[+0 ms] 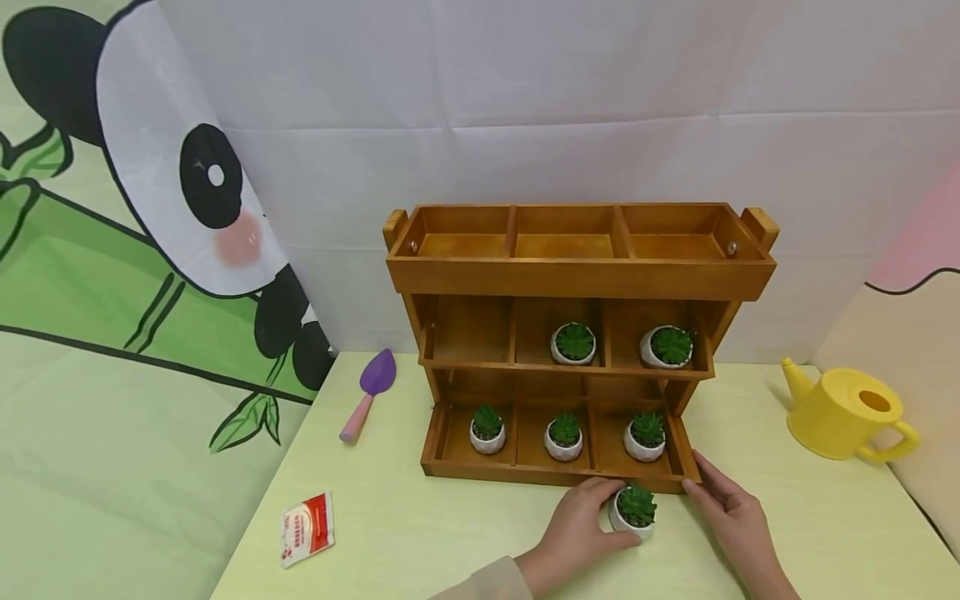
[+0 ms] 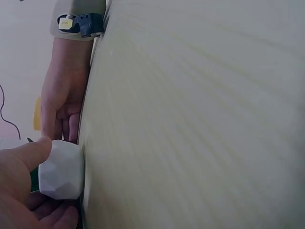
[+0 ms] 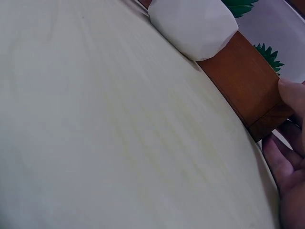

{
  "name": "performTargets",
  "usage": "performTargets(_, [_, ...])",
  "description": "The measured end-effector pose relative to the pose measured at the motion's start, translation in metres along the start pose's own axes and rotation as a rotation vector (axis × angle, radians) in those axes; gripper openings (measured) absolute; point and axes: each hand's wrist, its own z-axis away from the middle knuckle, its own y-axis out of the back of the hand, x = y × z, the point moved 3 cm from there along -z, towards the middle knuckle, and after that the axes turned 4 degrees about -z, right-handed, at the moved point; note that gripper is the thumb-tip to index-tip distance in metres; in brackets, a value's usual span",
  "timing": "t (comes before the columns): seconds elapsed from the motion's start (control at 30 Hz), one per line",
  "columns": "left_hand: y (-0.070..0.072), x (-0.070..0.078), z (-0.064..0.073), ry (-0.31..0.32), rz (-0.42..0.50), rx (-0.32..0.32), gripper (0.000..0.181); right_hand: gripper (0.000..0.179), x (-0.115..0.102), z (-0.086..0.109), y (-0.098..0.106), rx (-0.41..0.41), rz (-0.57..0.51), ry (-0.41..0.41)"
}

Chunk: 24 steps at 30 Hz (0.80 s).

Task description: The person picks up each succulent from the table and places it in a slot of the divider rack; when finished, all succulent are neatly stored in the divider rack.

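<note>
White faceted pot, green succulent, on the table just in front of the wooden shelf.

The left hand (image 1: 581, 527) curls round the small potted plant (image 1: 634, 510), thumb and fingers wrapping its side. The right hand (image 1: 731, 508) touches the wooden shelf (image 1: 581, 271) at its lower right corner, fingers loosely bent, seemingly steadying it.

The wooden shelf (image 1: 581, 275) is warm orange-brown, and the little potted plant (image 1: 634, 509) before it is dark green in a white faceted pot. The tabletop (image 1: 420, 533) is pale yellow-green with faint grain; the watering can (image 1: 843, 414) is bright yellow, the trowel (image 1: 367, 393) purple with a pink handle, the sachet (image 1: 306, 527) red and white.
</note>
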Motion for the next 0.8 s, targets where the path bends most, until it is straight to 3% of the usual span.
performTargets(0.5, [0.0002,-0.0004,-0.002,0.0,0.065,0.025,0.056,0.06,0.0013,-0.0004,0.0004,-0.002,0.028,0.01])
performTargets(0.8, [0.0031,-0.005,0.0024,-0.066,0.07,0.039,0.053,0.06,0.002,0.0008,0.0019,0.012,0.03,0.01])
